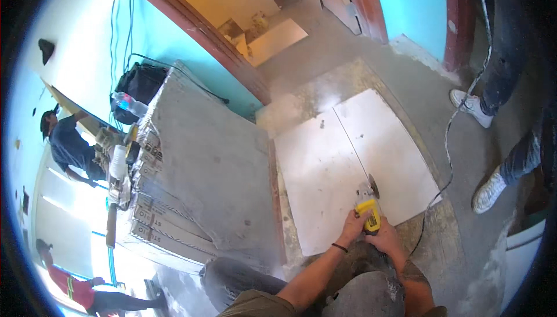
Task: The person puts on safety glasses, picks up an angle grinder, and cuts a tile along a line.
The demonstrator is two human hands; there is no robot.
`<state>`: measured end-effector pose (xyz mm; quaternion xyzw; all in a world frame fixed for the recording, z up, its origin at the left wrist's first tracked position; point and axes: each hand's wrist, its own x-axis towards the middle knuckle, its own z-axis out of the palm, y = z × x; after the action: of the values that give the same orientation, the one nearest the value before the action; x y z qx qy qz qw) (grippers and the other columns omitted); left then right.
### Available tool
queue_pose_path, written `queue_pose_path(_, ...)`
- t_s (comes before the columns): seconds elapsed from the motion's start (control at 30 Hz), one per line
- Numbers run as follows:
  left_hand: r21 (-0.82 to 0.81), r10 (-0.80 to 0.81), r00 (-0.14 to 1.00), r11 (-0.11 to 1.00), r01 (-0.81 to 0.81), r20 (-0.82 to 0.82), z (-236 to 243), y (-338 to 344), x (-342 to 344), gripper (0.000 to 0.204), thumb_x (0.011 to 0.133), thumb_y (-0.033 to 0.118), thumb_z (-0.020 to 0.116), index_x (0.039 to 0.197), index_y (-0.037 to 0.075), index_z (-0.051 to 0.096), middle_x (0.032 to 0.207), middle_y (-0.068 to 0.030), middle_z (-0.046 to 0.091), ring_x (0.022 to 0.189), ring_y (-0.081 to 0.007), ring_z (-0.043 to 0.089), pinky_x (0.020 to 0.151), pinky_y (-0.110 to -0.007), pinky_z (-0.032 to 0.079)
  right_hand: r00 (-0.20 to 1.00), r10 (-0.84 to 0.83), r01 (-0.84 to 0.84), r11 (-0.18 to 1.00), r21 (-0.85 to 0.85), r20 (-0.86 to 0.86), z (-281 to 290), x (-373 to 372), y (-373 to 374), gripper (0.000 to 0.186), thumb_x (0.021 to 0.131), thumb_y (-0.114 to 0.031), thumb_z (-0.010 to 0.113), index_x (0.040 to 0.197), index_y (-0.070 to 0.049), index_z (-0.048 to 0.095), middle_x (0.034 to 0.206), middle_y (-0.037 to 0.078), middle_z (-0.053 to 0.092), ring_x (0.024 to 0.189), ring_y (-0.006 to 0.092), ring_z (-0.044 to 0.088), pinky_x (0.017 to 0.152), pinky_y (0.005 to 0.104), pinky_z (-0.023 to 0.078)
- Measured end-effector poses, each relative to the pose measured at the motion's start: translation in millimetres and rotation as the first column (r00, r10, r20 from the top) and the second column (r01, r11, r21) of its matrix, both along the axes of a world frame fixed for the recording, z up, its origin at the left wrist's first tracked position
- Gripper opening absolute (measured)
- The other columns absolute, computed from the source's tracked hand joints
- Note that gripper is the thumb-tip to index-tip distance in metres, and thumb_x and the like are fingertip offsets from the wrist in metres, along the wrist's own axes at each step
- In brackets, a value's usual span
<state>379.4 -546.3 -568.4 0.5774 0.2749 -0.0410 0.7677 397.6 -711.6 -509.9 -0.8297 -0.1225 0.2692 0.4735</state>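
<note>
Both of my hands are wrapped round a yellow angle grinder (369, 213). My left hand (351, 227), with a dark band at the wrist, is closed on its left side. My right hand (384, 238) is closed round its rear. The grinder's disc (373, 186) stands upright, edge down, at a large white tile (313, 183) lying flat. A thin dark line runs across the tile from its far edge to near the disc. Some dark specks lie on the tile. Whether the disc touches the tile is hard to tell.
A worn board (325, 93) lies under the tile. Left stands a tall stack of boxes (214, 166) with a bottle (130, 105) and black bag (145, 85). A cord (448, 137) hangs down at right, near a person's shoes (489, 192). Two people are at far left. Dust hazes the floor.
</note>
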Motion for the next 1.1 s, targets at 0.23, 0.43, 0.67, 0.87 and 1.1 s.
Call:
queue_pose_path(0.23,0.031,0.056,0.996,0.998,-0.054,-0.067,10,-6,15,0.050,0.096,0.031,0.075,0.124,-0.006,0.058,0.111,-0.0113,0.069,0.098,-0.0165,0.067,0.086,-0.033,0.057,1.000,-0.019,0.019,0.997,-0.076,-0.004,-21,13,0,0.080,0.067,-0.035,0.084,0.130,0.001,0.051,0.114,0.028,0.069,0.109,0.0457,0.066,0.092,0.0507,0.052)
queue_pose_path(0.43,0.164,-0.215,0.975,0.965,0.203,0.057,6,14,38,0.037,0.100,0.029,0.066,0.120,-0.002,0.066,0.106,-0.0094,0.073,0.100,-0.0196,0.069,0.088,-0.037,0.057,0.999,-0.026,0.027,0.999,-0.042,0.026,-26,34,8,0.077,0.069,-0.038,0.081,0.131,-0.001,0.052,0.114,0.027,0.068,0.109,0.0458,0.065,0.092,0.0499,0.052)
queue_pose_path(0.67,0.720,-0.423,0.883,0.676,0.158,0.203,-55,50,16,0.043,0.098,0.027,0.067,0.130,-0.001,0.060,0.118,-0.0107,0.067,0.097,-0.0214,0.068,0.084,-0.040,0.055,0.999,0.033,-0.033,0.999,-0.009,0.020,29,33,25,0.074,0.070,-0.035,0.078,0.127,0.003,0.050,0.105,0.031,0.068,0.104,0.0480,0.065,0.089,0.0509,0.052)
queue_pose_path(0.87,-0.068,0.011,0.991,0.997,-0.020,-0.133,47,-19,12,0.041,0.098,0.022,0.068,0.128,0.000,0.053,0.116,-0.0138,0.066,0.098,-0.0235,0.070,0.077,-0.038,0.060,1.000,0.012,-0.011,0.998,-0.067,0.012,25,13,-7,0.074,0.070,-0.034,0.078,0.128,0.003,0.051,0.107,0.030,0.068,0.105,0.0480,0.065,0.091,0.0507,0.052)
queue_pose_path(1.1,-0.112,0.032,0.996,0.993,-0.041,-0.084,54,-21,1,0.037,0.100,0.022,0.067,0.124,-0.002,0.051,0.113,-0.0134,0.066,0.096,-0.0227,0.070,0.073,-0.036,0.062,1.000,-0.016,0.016,0.999,-0.041,0.009,18,0,-10,0.074,0.069,-0.034,0.080,0.128,0.001,0.052,0.111,0.029,0.068,0.106,0.0462,0.066,0.091,0.0497,0.053)
